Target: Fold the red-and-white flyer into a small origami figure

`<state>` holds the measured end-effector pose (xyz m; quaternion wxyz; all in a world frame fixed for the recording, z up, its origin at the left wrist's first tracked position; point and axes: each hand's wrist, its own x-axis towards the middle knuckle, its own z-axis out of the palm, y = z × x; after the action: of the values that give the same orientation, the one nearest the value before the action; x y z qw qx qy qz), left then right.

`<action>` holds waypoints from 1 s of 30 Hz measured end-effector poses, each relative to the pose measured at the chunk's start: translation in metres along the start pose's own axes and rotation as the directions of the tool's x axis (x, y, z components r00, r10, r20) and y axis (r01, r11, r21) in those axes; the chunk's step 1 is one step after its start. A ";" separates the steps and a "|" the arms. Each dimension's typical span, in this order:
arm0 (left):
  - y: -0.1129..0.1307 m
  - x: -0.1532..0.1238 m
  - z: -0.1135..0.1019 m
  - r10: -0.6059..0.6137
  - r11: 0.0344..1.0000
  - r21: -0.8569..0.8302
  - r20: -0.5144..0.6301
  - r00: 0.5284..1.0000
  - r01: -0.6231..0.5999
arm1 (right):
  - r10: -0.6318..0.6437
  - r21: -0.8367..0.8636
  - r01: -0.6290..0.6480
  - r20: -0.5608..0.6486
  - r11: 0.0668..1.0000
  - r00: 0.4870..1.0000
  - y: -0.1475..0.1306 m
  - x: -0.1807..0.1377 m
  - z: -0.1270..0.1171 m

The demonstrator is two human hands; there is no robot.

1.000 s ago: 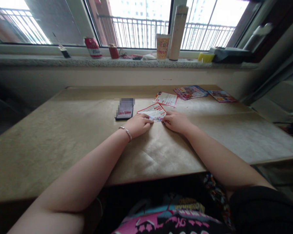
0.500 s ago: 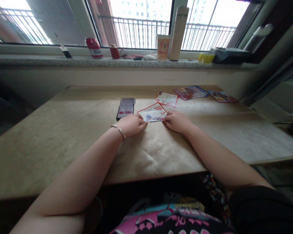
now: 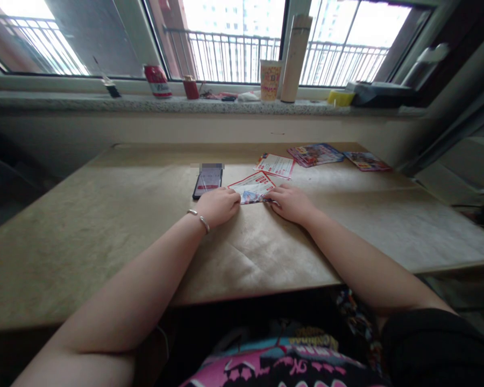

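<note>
While left hand and right hand fingers hold paper inside the tabletop's front edge, folding likely needs pressing.

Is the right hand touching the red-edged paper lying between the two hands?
Touching: the head view shows the right hand with its fingertips over the near right corner of the red-edged paper.

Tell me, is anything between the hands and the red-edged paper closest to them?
Nothing visible does: the left hand touches the paper on its left, the right hand on its right. The phone lies beyond the left hand, not between.
</note>
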<state>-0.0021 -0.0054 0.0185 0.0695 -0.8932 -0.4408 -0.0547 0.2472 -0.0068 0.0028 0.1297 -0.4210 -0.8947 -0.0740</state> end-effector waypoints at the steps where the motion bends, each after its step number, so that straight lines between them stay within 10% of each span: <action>1: 0.001 0.001 0.002 -0.008 1.000 -0.007 -0.015 1.000 0.008 | -0.005 0.007 0.005 -0.011 1.000 1.000 0.001 0.000 0.002; 17: 0.019 0.015 0.024 0.059 0.980 -0.180 -0.146 0.987 -0.085 | -0.001 -0.158 0.001 -0.003 0.987 1.000 -0.014 0.015 0.005; 30: 0.027 0.011 0.017 0.044 0.980 -0.167 -0.338 0.940 -0.105 | 0.109 0.221 -0.061 -0.213 0.973 0.971 -0.032 0.010 0.001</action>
<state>0.0270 -0.0104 0.0016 0.0626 -0.8898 -0.3817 -0.2420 0.2162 -0.0194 0.0040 0.2771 -0.4319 -0.8581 -0.0190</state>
